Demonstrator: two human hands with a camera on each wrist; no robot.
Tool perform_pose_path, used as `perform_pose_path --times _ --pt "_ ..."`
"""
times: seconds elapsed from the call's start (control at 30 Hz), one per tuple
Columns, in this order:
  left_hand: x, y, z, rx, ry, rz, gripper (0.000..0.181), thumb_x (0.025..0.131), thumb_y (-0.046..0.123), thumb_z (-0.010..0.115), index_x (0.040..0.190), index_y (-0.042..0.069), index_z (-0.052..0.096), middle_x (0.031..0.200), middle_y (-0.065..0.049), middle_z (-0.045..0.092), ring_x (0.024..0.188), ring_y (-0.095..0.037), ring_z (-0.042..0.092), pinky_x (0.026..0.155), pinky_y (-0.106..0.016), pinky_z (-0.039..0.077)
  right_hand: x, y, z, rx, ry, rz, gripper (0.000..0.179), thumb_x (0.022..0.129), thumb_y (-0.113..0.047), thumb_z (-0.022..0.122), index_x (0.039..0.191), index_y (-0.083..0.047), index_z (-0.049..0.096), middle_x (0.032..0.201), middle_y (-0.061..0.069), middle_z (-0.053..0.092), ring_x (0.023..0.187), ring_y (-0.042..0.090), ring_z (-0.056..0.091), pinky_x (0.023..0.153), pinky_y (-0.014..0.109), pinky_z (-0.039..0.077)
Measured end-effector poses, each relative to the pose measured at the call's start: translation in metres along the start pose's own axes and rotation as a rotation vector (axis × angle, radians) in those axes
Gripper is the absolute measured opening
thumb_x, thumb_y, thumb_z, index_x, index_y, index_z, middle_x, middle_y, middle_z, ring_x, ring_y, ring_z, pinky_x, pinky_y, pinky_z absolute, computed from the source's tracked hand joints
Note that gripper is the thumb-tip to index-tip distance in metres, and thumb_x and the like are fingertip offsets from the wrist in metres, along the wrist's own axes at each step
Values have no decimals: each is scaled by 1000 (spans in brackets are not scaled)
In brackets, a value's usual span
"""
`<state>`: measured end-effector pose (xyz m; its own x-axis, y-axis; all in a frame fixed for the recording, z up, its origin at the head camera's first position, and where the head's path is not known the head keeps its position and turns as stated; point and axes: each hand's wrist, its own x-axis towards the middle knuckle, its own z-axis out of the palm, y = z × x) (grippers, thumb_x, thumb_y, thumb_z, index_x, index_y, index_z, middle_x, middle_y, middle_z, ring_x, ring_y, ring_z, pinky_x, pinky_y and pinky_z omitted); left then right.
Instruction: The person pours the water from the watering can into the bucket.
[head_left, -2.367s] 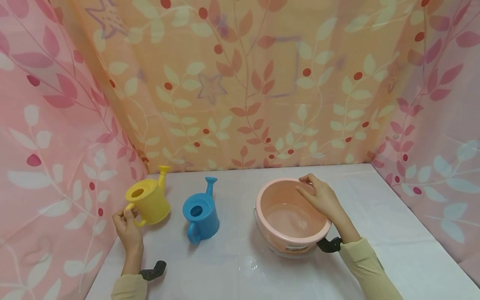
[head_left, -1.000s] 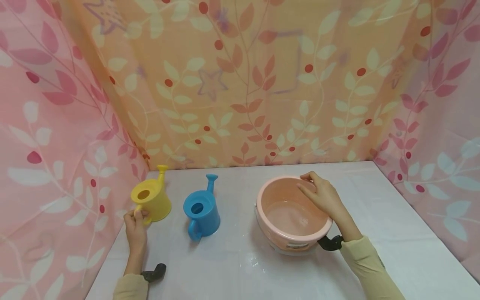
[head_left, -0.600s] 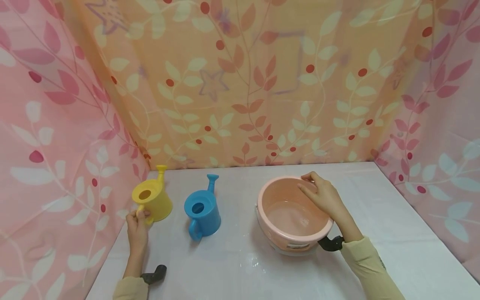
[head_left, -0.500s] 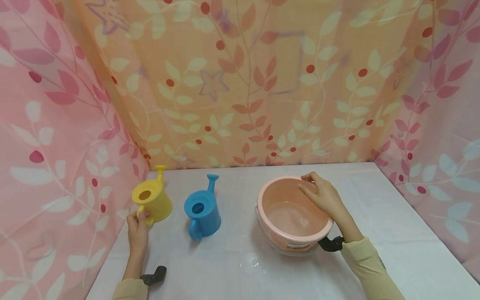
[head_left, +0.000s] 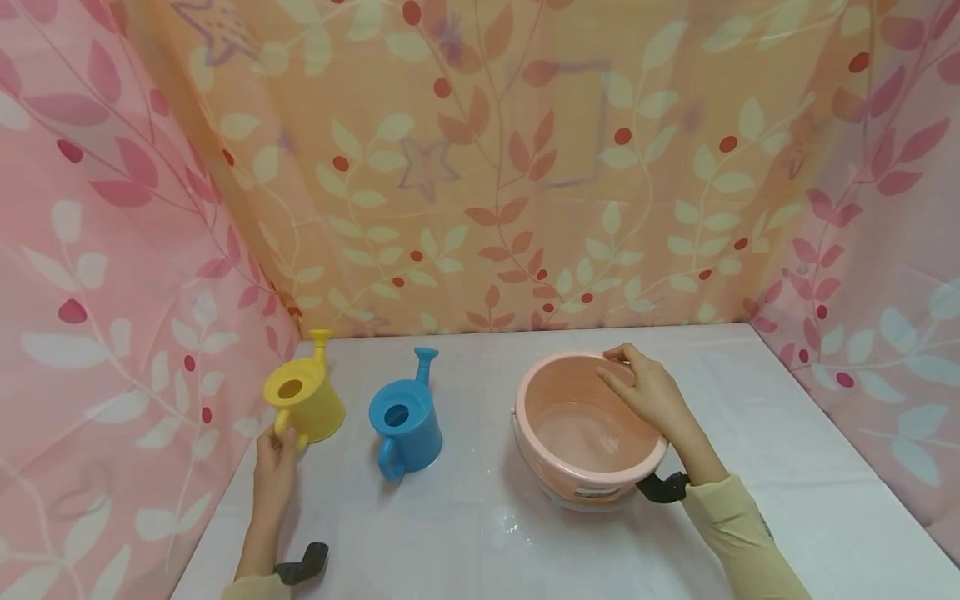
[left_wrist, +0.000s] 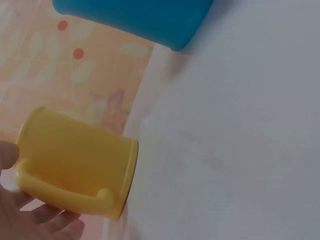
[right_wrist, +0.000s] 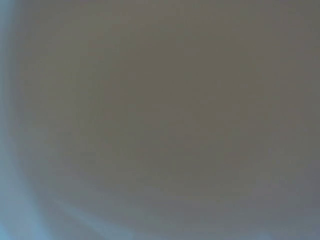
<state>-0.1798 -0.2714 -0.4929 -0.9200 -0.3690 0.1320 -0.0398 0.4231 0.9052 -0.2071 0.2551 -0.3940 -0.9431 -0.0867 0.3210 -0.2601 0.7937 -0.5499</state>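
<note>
Fingers of the left hand [head_left: 274,477] lie loose at the handle of the yellow watering can [head_left: 318,408], thumb apart from the fingertips, with no firm hold to be seen. That can stands upright on the white table [head_left: 420,550], near the left edge and towards the far left corner. The right hand [head_left: 648,398] holds the rim of the pink bucket [head_left: 551,475], its thumb inside the wall; the view from the right wrist is too blurred to add anything. The bucket sits right of the table's middle, and the blue watering can [head_left: 412,442] stands untouched between bucket and yellow can, spout towards the far edge. Wet spots [head_left: 510,525] shine on the table, on the near side of the bucket. The step in hand seems to be either placing the yellow can or taking hold of it; the loose fingers would suit both. If placing, the next move calls for drawing the fingers back without hooking the handle; if taking, for closing the thumb over it while the right hand steadies the bucket.
</note>
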Motion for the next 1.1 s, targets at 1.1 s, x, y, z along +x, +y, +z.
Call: perform_pose_path --times 1.1 --pt "-37 20 11 20 93 174 56 92 24 43 137 2 18 139 -22 14 128 -36 11 100 -55 11 1 1 3 -20 26 -17 36 83 -38 57 107 -12 51 104 11 59 96 30 56 76 48 43"
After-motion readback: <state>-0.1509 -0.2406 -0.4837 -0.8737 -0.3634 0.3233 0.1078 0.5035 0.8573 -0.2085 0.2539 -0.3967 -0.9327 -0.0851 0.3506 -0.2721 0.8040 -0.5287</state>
